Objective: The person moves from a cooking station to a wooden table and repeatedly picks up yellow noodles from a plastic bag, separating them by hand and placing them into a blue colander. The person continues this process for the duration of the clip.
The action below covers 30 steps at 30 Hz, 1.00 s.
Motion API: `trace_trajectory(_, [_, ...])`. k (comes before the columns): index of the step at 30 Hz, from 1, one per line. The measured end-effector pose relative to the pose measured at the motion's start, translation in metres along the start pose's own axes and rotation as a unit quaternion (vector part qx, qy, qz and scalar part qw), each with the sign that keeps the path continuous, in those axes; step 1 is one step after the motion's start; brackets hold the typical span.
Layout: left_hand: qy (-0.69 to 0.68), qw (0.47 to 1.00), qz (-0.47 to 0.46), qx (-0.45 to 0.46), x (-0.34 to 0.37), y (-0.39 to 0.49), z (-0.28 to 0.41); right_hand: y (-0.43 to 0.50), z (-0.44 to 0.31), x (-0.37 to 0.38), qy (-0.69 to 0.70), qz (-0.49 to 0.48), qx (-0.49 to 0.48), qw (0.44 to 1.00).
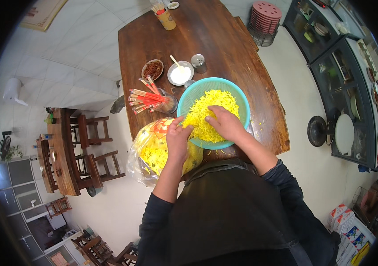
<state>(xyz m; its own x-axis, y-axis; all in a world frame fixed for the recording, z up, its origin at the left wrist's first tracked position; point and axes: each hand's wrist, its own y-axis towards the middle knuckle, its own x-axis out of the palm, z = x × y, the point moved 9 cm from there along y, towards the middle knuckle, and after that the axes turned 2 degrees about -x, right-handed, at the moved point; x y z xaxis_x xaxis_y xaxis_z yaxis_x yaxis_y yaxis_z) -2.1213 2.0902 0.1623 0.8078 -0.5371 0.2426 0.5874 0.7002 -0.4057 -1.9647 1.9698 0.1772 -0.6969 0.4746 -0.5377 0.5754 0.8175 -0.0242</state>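
A turquoise plastic colander [246, 114] stands on the table near its front edge. Loose yellow petals [220, 98] are heaped in it. My right hand [227, 123] is over the heap, thumb and forefinger apart, with nothing visible between them. At the colander's left rim is my left hand [178, 141], thumb and fingers spread around a patch of yellow petals; whether it grips any is unclear. Beneath and beside that hand, a clear plastic bag [139, 166] with red print holds more yellow flowers [154, 158]. My left forearm hides part of the bag.
Left of the colander stands a jar of wrapped chopsticks [167, 103]. Behind are a bowl of white powder [179, 76] with a spoon, a dish of dried red chilli [153, 69] and a metal shaker [199, 62]. A toothpick cup [166, 20] is farther back on the wooden table [215, 40].
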Motion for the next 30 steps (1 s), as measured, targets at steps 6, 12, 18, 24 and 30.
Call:
trace_trajectory(6, [0.203, 0.973, -0.029, 0.104, 0.006, -0.002, 0.012, -0.024, -0.038, 0.022, 0.059, 0.016, -0.134, 0.989])
trace_trajectory(12, [0.149, 0.989, -0.011, 0.007, 0.005, -0.009, -0.011, -0.03, -0.016, 0.028, 0.119, 0.072, -0.071, 0.988])
trace_trajectory(18, [0.014, 1.0, 0.002, -0.023, 0.012, -0.014, -0.031, -0.034, -0.002, 0.033, 0.224, 0.081, -0.026, 0.971])
trace_trajectory(24, [0.001, 1.0, -0.016, 0.011, 0.019, -0.004, -0.03, -0.032, 0.01, 0.029, 0.248, 0.109, 0.002, 0.963])
trace_trajectory(30, [0.016, 0.999, 0.025, 0.04, 0.021, -0.001, -0.023, -0.026, 0.014, 0.036, 0.27, 0.075, 0.038, 0.959])
